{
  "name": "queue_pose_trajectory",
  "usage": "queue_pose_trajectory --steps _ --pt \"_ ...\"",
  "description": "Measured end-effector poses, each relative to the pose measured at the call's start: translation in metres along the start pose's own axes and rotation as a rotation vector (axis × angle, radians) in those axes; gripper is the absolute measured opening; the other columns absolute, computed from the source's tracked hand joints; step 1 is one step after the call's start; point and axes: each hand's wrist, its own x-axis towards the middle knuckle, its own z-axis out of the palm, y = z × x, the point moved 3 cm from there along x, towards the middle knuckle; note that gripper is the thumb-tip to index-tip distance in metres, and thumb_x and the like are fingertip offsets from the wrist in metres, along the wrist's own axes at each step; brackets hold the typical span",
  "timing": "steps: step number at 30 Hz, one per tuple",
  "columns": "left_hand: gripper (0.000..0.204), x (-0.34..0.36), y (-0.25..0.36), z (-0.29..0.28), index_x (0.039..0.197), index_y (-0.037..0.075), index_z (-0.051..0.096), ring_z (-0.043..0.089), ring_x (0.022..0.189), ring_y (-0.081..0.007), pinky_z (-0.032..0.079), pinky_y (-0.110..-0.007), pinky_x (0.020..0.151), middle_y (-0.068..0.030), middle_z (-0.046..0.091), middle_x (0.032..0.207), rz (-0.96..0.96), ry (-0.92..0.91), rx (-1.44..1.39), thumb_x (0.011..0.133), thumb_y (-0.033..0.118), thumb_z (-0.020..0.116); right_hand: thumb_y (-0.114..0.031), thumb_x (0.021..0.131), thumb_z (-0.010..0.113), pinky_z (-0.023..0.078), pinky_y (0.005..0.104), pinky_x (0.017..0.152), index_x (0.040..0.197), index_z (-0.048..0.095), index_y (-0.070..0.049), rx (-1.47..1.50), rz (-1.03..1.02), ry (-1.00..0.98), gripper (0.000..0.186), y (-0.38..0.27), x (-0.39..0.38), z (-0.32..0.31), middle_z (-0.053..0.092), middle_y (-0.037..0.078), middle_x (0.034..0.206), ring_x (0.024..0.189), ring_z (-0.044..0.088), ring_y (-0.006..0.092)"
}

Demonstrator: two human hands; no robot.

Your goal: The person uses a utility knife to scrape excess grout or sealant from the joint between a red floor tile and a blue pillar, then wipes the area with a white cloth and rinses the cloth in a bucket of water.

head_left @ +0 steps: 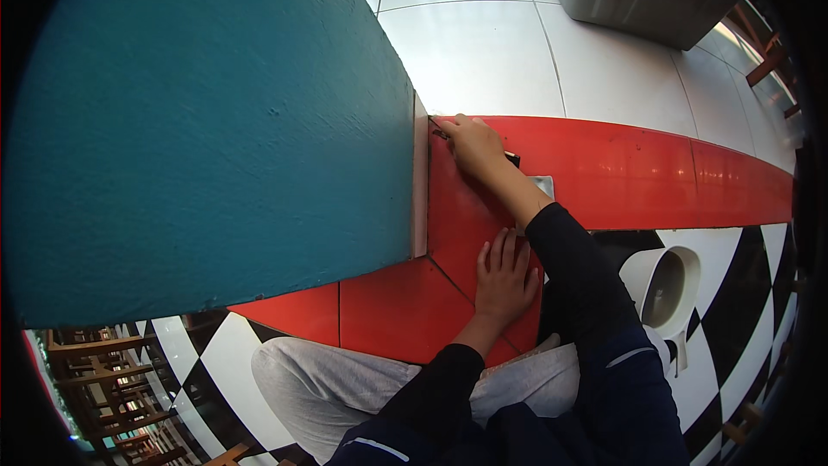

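My right hand (473, 145) reaches to the far corner of a red tiled ledge (604, 164), where it meets the teal pillar (216, 121). Its fingers are closed around a small, dark, thin thing (441, 133) whose kind I cannot make out. Lower down, my left hand (504, 283) lies open on the red tiles, fingers spread. Beside my right wrist, a small black object (513, 159) shows in part. A pale grey, flat-looking item (543, 185) sticks out from behind my right forearm.
A white dipper-like container (662, 286) with a handle stands on the black-and-white floor (733, 319) to the right. A large grey bin (638, 0) stands on white tiles (474, 52) at the far right. Wooden furniture (112, 371) fills the lower left. My knee (319, 380) is close to the ledge.
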Motion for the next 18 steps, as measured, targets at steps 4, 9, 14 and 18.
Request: queue_pose_trajectory --steps 4,9,14,18 --pt "0.051 0.000 -0.001 0.000 0.124 0.005 0.050 0.026 0.136 -0.0288 0.017 -0.048 0.110 -0.0173 0.035 0.140 -0.005 0.006 -0.011 0.083 0.035 0.054 -0.008 0.084 0.050 0.051 0.0403 0.068 0.104 0.062 -0.017 -0.036 -0.079 -0.034 0.025 -0.001 -0.008 0.003 0.058 0.007 0.094 0.080 0.058 0.0282" --pt "0.051 0.004 0.003 -0.001 0.124 0.005 0.050 0.025 0.136 -0.0286 0.017 -0.048 0.110 -0.0168 0.034 0.140 -0.003 -0.011 -0.024 0.083 0.035 0.054 -0.009 0.084 0.050 0.051 0.0399 0.068 0.102 0.063 -0.017 -0.058 -0.044 0.036 0.024 0.009 -0.001 -0.002 0.058 0.007 0.095 0.083 0.058 0.0281" --pt "0.051 -0.001 -0.004 0.001 0.124 0.005 0.050 0.026 0.136 -0.0285 0.017 -0.048 0.109 -0.0166 0.035 0.139 -0.016 0.007 0.001 0.083 0.035 0.054 -0.010 0.084 0.049 0.052 0.0397 0.068 0.102 0.064 -0.018 -0.047 -0.092 -0.075 0.024 -0.005 -0.011 0.003 0.057 0.006 0.095 0.083 0.058 0.0281" --pt "0.051 0.003 0.002 0.001 0.124 0.004 0.050 0.026 0.136 -0.0283 0.017 -0.048 0.109 -0.0168 0.036 0.138 0.005 0.010 -0.007 0.083 0.035 0.054 -0.011 0.085 0.049 0.052 0.0398 0.067 0.102 0.064 -0.018 -0.069 -0.037 0.038 0.024 0.004 0.001 -0.005 0.057 0.007 0.095 0.083 0.058 0.0286"
